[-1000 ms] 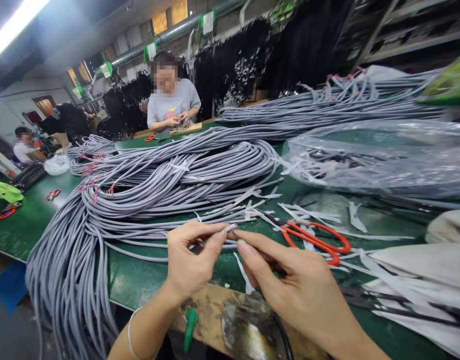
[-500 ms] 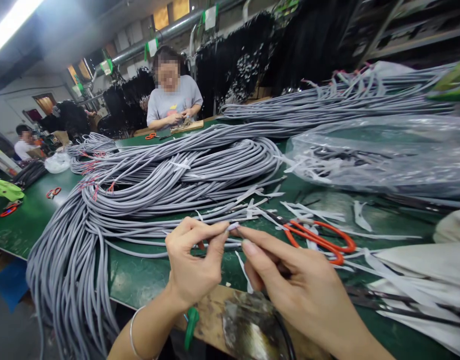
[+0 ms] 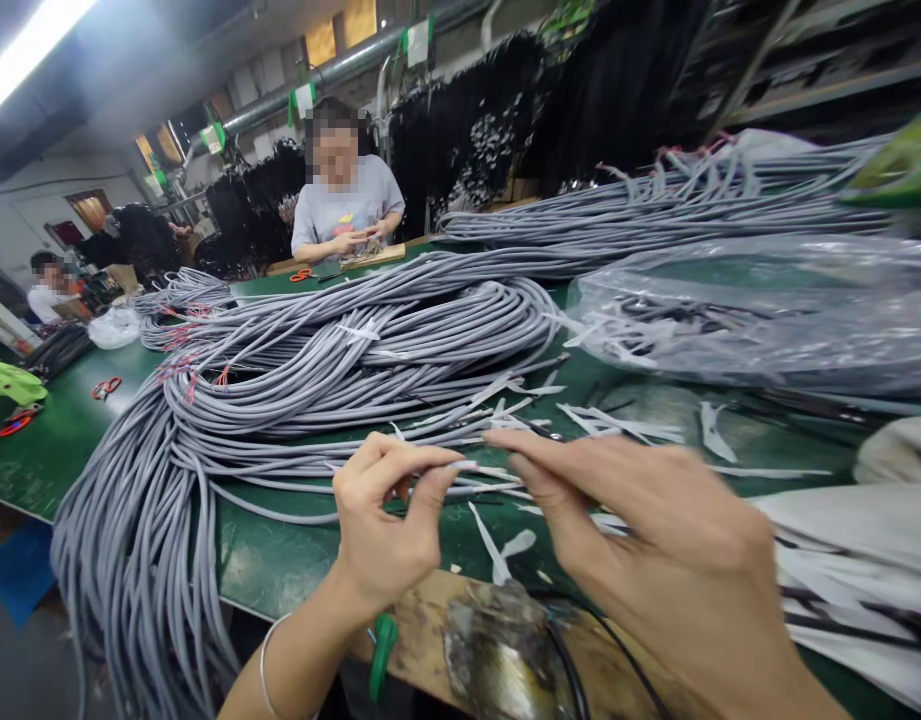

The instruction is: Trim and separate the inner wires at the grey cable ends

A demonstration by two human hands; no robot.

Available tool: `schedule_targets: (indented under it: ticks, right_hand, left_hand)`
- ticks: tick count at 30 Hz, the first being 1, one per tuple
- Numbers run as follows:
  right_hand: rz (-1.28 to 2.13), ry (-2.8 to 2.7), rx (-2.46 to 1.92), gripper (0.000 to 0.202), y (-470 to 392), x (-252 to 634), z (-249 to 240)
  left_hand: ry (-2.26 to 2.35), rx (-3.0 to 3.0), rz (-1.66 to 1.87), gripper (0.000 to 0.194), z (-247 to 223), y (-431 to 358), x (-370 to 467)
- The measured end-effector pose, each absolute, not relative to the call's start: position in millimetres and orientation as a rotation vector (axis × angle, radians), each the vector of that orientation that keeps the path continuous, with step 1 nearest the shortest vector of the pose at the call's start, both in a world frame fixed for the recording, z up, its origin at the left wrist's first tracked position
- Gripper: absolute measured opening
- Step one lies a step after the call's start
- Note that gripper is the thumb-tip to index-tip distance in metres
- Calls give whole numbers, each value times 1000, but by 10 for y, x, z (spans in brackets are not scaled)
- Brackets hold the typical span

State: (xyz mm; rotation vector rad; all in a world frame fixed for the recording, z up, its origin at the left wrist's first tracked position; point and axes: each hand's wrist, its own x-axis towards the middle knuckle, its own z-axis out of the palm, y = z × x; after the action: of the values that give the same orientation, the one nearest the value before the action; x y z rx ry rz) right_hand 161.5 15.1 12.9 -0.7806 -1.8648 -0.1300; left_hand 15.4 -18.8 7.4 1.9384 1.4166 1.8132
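My left hand [image 3: 389, 520] pinches the end of a grey cable [image 3: 466, 466] between thumb and forefinger, with the tip poking out to the right. Apart from that tip, my right hand [image 3: 655, 540] is over the table, its forefinger stretched out and its thumb a little below; motion blurs it, and I see nothing between these fingertips. Its other fingers are hidden, and it covers the spot where orange-handled scissors lay. Behind both hands spreads a large bundle of grey cables [image 3: 355, 350], some with red wire ends. White strips [image 3: 490, 545] lie between my hands.
A clear plastic bag [image 3: 767, 345] of black and white pieces lies at the right. At the table's near edge is a wooden board [image 3: 422, 620] with a dark block [image 3: 497, 650]. A co-worker [image 3: 347, 205] sits across the green table [image 3: 257, 560].
My right hand has left the cable tip and moved right, over the orange-handled scissors, which no longer show. My left hand stays almost in place with the cable end.
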Motion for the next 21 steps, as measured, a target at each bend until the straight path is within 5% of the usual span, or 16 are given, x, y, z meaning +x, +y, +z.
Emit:
schedule_targets:
  ticks: [4, 21]
  right_hand:
    - [-375, -1855, -728, 12, 147, 1665, 180]
    - [-428, -1880, -699, 14, 122, 1650, 164]
  left_hand:
    - [1363, 1983, 1878, 12, 79, -191, 124]
    - [1358, 1980, 1866, 12, 86, -196, 125]
